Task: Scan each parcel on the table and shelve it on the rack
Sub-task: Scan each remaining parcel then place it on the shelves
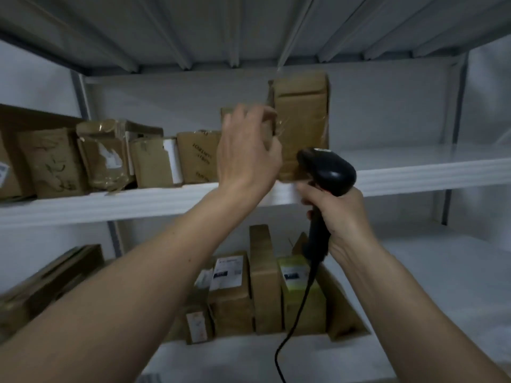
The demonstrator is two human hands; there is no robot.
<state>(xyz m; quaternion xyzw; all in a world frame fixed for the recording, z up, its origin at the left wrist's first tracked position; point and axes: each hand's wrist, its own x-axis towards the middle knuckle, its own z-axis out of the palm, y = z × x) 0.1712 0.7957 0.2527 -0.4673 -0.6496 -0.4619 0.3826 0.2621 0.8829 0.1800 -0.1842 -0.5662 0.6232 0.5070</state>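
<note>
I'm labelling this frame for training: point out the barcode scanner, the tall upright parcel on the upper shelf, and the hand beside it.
barcode scanner (329, 168), head view, on its black head.
tall parcel (302, 111), head view, on its taped front face.
left hand (244, 150), head view, on the back of the hand.

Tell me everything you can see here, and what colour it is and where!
tall parcel: one, brown, standing upright on the upper shelf, right end of the row
small parcel: one, brown, behind the left hand, next to the tall parcel
upper row parcels: about five, brown, some with white labels, left part of the upper shelf
lower parcels: several, brown, one yellowish, on the lower shelf
rack: one, white shelves on grey posts, filling the view
scanner: one, black, with a black cable hanging down, in front of the upper shelf
left hand: one, at the small parcel; its grip is hidden
right hand: one, gripping the scanner's handle
</note>
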